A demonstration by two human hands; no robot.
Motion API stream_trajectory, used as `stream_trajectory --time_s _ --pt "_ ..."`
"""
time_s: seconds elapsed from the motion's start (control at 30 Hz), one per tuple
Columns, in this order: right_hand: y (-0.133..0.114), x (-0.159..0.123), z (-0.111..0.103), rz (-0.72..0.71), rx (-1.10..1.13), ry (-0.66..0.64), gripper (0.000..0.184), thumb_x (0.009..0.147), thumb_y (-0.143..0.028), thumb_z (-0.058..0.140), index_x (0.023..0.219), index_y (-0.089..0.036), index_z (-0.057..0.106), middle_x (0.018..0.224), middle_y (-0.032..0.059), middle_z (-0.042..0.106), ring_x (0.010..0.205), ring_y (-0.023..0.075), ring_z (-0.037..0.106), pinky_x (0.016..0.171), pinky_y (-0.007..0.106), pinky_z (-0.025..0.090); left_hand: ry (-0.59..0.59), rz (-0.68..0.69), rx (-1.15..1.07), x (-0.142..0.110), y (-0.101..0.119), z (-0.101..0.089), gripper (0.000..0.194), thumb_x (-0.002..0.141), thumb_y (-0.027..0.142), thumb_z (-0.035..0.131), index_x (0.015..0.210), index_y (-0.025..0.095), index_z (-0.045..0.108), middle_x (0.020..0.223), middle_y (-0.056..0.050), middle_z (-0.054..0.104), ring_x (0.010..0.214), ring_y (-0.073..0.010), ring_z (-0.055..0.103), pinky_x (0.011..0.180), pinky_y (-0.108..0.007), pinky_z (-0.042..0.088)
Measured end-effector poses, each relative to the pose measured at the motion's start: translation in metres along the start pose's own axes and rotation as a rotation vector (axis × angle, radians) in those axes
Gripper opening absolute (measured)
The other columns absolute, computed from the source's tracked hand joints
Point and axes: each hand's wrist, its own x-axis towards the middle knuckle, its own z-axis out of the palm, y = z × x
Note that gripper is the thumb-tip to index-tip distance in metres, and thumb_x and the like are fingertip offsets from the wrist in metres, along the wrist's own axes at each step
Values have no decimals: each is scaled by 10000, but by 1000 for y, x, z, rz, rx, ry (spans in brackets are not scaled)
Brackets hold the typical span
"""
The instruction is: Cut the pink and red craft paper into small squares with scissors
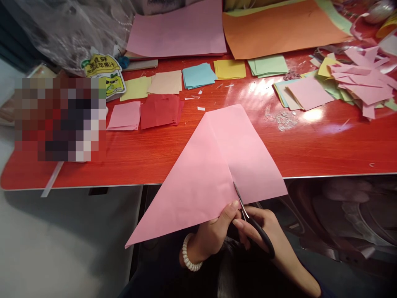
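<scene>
A large pink sheet of paper (198, 174), folded over into a slanted shape, reaches from the red table out past its front edge. My left hand (215, 234), with a pale beaded band on the wrist, pinches the sheet's near edge between thumb and fingers. In my right hand (262, 225) is a pair of black-handled scissors (259, 234). Their blades straddle the paper's near edge beside my left thumb, one blade lying on top along the edge of the folded layer. Part of the lower blade is hidden under the sheet.
On the red table (139, 161) lie small stacks of coloured paper squares, including red ones (159, 111) and blue ones (198, 75). Large purple (180, 31) and orange sheets (279, 29) lie behind. Pink scraps (366, 80) pile up at right. A plastic bag (71, 33) sits back left.
</scene>
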Motion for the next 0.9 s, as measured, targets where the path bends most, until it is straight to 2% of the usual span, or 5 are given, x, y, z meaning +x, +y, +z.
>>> stream_trajectory --time_s 0.33,0.57,0.77,0.9 --pt "0 0 1 9 5 -1 359 715 -429 673 533 -174 497 418 -27 486 394 101 445 426 221 356 6 5 -41 -1 -2 1 500 944 414 327 547 171 511 506 -11 545 514 -133 583 508 -262 456" --pt "-1 3 3 0 11 29 392 692 -464 680 507 -177 487 409 -22 474 393 103 434 416 225 341 26 37 70 -1 -1 3 545 951 402 306 529 152 545 514 -38 554 572 -149 585 644 -294 486" --pt "-2 1 4 3 -6 25 383 706 -446 677 504 -176 496 410 -17 485 396 105 443 424 226 350 47 6 69 -4 -1 4 551 946 420 310 527 159 553 508 -35 542 557 -151 577 581 -287 471" --pt "-2 0 4 2 15 34 394 698 -448 685 486 -171 500 413 -16 486 397 103 446 424 223 355 21 0 49 -3 -4 3 527 946 419 317 548 164 551 528 -27 539 545 -147 571 548 -286 462"
